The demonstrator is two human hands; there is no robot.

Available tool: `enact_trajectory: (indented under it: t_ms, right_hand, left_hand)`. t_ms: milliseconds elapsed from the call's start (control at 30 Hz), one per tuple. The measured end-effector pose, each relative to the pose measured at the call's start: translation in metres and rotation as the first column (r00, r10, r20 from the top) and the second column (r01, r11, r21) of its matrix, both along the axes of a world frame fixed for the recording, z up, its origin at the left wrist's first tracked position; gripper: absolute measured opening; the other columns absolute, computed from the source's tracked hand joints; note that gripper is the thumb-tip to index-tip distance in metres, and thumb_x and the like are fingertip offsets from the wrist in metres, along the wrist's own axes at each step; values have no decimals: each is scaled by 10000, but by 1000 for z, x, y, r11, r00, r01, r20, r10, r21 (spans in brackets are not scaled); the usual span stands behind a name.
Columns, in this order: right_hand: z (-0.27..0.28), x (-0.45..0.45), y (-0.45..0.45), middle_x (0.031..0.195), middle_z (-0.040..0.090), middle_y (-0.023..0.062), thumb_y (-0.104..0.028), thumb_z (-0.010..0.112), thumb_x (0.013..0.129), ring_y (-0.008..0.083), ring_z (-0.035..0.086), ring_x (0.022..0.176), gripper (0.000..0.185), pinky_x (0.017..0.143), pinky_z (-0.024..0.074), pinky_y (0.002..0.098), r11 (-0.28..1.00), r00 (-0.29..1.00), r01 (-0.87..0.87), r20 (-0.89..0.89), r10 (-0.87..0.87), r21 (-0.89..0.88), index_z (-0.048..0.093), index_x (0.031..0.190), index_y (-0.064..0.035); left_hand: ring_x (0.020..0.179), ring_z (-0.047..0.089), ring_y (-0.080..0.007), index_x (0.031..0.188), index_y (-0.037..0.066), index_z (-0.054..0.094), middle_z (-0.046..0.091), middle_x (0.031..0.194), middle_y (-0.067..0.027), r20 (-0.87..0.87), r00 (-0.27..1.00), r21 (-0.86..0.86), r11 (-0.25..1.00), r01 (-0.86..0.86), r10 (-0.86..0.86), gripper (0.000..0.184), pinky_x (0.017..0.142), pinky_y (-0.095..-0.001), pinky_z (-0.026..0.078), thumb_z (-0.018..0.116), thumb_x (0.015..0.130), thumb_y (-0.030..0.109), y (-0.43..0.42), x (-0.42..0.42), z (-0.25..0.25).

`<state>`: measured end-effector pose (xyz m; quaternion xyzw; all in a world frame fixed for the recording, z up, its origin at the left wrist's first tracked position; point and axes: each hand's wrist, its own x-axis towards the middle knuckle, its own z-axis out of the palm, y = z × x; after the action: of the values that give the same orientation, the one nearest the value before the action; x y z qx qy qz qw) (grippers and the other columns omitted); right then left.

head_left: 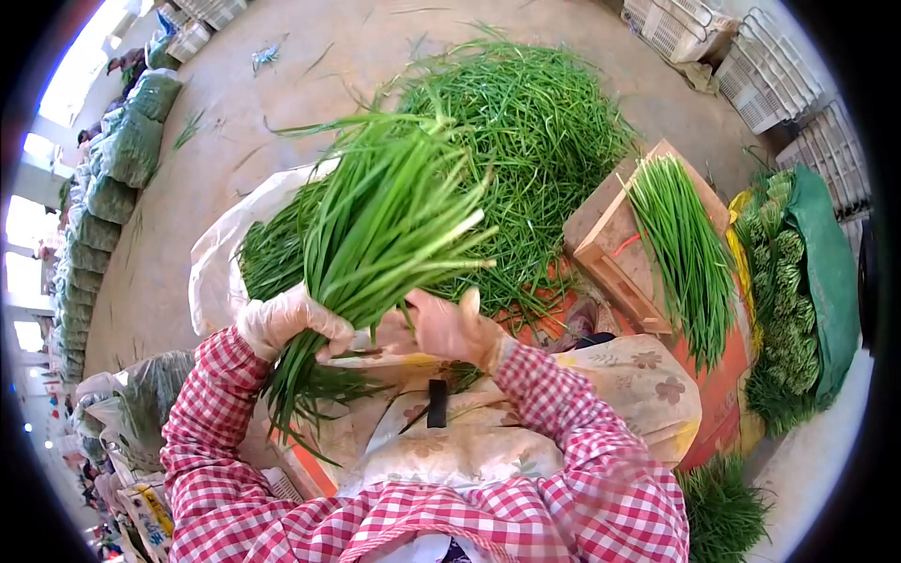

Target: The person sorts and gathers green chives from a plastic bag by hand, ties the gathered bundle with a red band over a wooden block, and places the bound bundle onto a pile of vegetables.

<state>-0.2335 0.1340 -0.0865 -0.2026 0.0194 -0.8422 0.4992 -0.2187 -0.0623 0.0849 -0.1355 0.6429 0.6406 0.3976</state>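
My left hand (296, 324), in a thin pale glove, is closed around a large bunch of garlic chives (375, 225). The long green leaves fan up and to the right, with some pale stalk ends at the right side and loose tips hanging below my fist. Just right of the bunch is my right hand (450, 327), also gloved. Its thumb sticks up apart from the fingers, which reach left to the bunch's lower edge and are partly blurred. Beneath both hands lies a stained flower-print apron (619, 375) over my lap.
A big heap of loose chives (526, 131) lies ahead on the floor. At the right, a neat chive bundle (680, 244) rests on a wooden stand (601, 225). Tied bundles (784, 291) lie beyond it. Crates (765, 75) stand back right; filled bags (131, 150) line the left.
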Motion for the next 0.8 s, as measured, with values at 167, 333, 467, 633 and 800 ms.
enact_trajectory:
  t_ms: [167, 333, 467, 633, 800]
  right_hand:
    - [29, -40, 7, 1380, 365, 167, -880, 347, 618, 342, 403, 1228, 1124, 1035, 309, 520, 886, 886, 304, 237, -398, 351, 292, 1387, -62]
    - [49, -45, 16, 1299, 448, 191, -665, 397, 829, 291, 509, 1118, 826, 961, 429, 391, 665, 771, 634, -394, -501, 395, 352, 1346, -23]
    - [58, -73, 19, 615, 502, -73, -296, 431, 962, 39, 435, 511, 355, 472, 364, 208, 944, 984, 171, -91, -151, 282, 539, 1121, 3]
    - [84, -100, 24, 543, 384, -45, -171, 393, 944, 57, 321, 405, 238, 374, 320, 202, 568, 856, 487, -232, -462, 664, 564, 871, -24]
    - [93, -141, 80, 668, 472, -41, -266, 478, 912, 56, 437, 571, 238, 548, 416, 209, 225, 508, 860, -814, -281, 459, 555, 968, -48]
  left_hand:
    - [487, 512, -118, 941, -34, 583, 562, 640, -64, 25, 979, -71, 977, 202, -200, 330, 390, -241, 387, 655, 621, -71, 4, 43, 23]
    - [623, 535, -98, 1053, 34, 602, 626, 791, -43, 142, 978, -86, 982, 168, -155, 412, 516, -268, 457, 689, 651, -3, -7, 128, -5]
    - [676, 546, -108, 1042, 10, 598, 633, 793, -42, -193, 971, -84, 988, 127, -141, 413, 565, -274, 461, 707, 644, -1, -3, 182, -52]
    - [810, 539, -123, 1092, 1, 587, 641, 923, -55, -111, 991, -97, 991, -88, 77, 464, 737, -280, 458, 707, 643, -12, 11, 206, -40]
    - [778, 544, -135, 1096, 15, 589, 643, 917, -90, -231, 962, -160, 970, -184, 145, 456, 734, -283, 460, 703, 655, 26, 7, 227, -59]
